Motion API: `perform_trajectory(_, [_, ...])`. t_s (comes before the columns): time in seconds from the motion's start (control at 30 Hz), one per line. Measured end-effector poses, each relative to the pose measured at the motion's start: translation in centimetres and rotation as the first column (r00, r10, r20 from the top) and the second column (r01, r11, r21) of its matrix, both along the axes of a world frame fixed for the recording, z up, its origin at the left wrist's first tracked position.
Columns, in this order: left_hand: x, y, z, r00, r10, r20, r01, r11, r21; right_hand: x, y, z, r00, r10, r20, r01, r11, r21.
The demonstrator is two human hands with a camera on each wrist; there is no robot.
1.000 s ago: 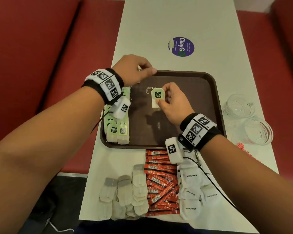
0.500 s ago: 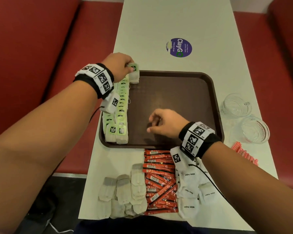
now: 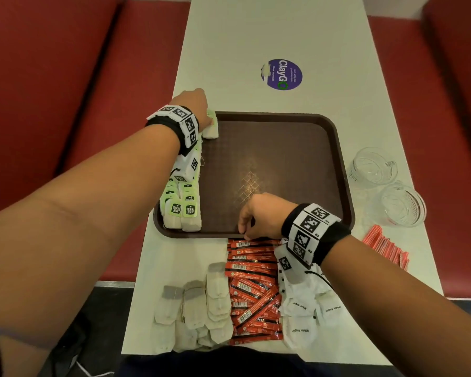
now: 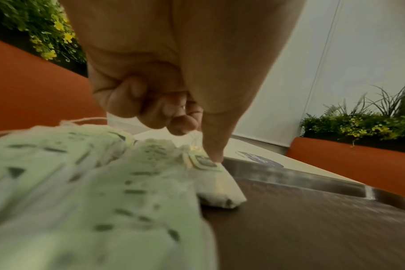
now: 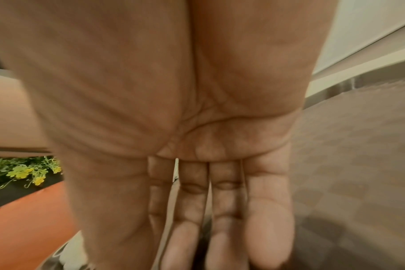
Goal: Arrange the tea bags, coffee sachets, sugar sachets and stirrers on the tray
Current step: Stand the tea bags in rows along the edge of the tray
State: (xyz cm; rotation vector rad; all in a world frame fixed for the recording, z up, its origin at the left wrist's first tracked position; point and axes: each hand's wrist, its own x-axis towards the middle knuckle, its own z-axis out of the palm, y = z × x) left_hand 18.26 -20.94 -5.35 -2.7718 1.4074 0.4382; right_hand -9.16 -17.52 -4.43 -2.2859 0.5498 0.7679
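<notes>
A brown tray (image 3: 283, 148) lies mid-table with a row of green-tagged tea bags (image 3: 184, 208) along its left side. My left hand (image 3: 193, 104) is at the far left corner and holds one tea bag (image 3: 212, 130) down on the tray. In the left wrist view its thumb tip sits on the green tag of this tea bag (image 4: 220, 190), the other fingers curled by the string. My right hand (image 3: 261, 216) hovers at the tray's near edge, fingers straight and holding nothing, just above the red coffee sachets (image 3: 253, 284).
Tagless tea bags (image 3: 201, 308) and white sugar sachets (image 3: 305, 308) flank the coffee sachets near the table's front edge. Red stirrers (image 3: 386, 248) and two glass cups (image 3: 373, 167) sit right of the tray. Red benches line both sides.
My left hand took the tea bag from the tray's middle to the far left corner and set it down. My right hand let go and drew back to the near edge.
</notes>
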Motion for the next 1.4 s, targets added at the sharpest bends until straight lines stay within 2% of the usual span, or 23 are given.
perform_trajectory(0.2, [-1.4,-0.8,-0.6,0.999,-0.036,-0.039,0.039,0.996,0.083,0.1,0.2,0.2,1.000,-0.006,-0.025,0.006,1.000,-0.016])
perform_trajectory(0.37, [-2.0,-0.3,0.3,0.999,-0.049,-0.024,0.051,0.997,0.063,-0.4,0.8,0.7,1.000,0.008,-0.010,-0.008,0.999,-0.052])
perform_trajectory(0.43, [-2.6,0.5,1.9,0.998,-0.060,-0.003,0.060,0.998,0.012,-0.6,1.1,0.9,1.000,0.010,0.006,-0.009,0.998,-0.062])
perform_trajectory(0.53, [-4.3,3.5,4.2,0.995,-0.098,-0.033,0.092,0.983,-0.160,-0.8,2.1,1.2,0.995,0.045,0.088,-0.037,0.995,-0.095])
perform_trajectory(0.6, [-6.0,6.7,5.3,0.985,-0.151,-0.083,0.126,0.958,-0.256,-1.1,3.1,1.5,0.984,0.063,0.169,-0.048,0.995,-0.092])
perform_trajectory(0.67, [-7.9,10.2,6.0,0.963,-0.239,-0.124,0.196,0.939,-0.283,-1.4,4.4,1.7,0.965,0.115,0.236,-0.092,0.990,-0.104])
perform_trajectory(0.77, [-10.4,15.5,5.9,0.925,-0.342,-0.167,0.294,0.921,-0.254,-1.8,6.6,1.7,0.941,0.237,0.242,-0.205,0.967,-0.153])
perform_trajectory(0.9, [-13.0,22.0,3.5,0.880,-0.405,-0.248,0.385,0.914,-0.128,-2.3,9.1,1.3,0.912,0.366,0.186,-0.311,0.911,-0.269])
perform_trajectory(1.07, [-16.1,27.5,1.3,0.793,-0.482,-0.373,0.537,0.842,0.053,-2.6,11.0,0.3,0.857,0.509,0.082,-0.436,0.799,-0.414])
perform_trajectory(1.2, [-18.0,29.3,0.6,0.782,-0.491,-0.383,0.567,0.816,0.111,-2.5,11.4,0.2,0.859,0.505,0.086,-0.417,0.785,-0.458])
perform_trajectory(1.4, [-18.2,29.6,1.0,0.814,-0.502,-0.292,0.550,0.828,0.109,-2.4,11.2,0.4,0.914,0.373,0.159,-0.270,0.852,-0.448])
